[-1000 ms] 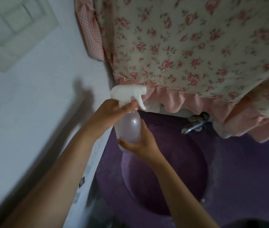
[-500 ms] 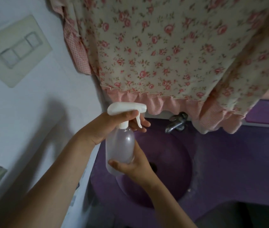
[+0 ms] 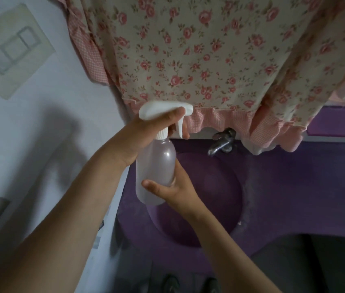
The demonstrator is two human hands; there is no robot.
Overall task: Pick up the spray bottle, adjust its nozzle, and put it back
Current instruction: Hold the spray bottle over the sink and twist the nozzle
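Spray bottle (image 3: 156, 166) upright, unlabelled, nozzle (image 3: 188, 107) pointing right. Left hand (image 3: 144, 134) grips the spray head; right hand (image 3: 173, 189) clasps the lower body over the purple sink (image 3: 220, 197).

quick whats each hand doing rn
Left hand: closed around the spray bottle at its white head.
Right hand: closed on the bottle's lower body.

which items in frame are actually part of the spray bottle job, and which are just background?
In the job:
- spray bottle, held upright over the basin
- left hand, around the white spray head
- right hand, holding the bottle's lower body

Just there:
- purple sink
- tap
- floral curtain
- wall switch plate
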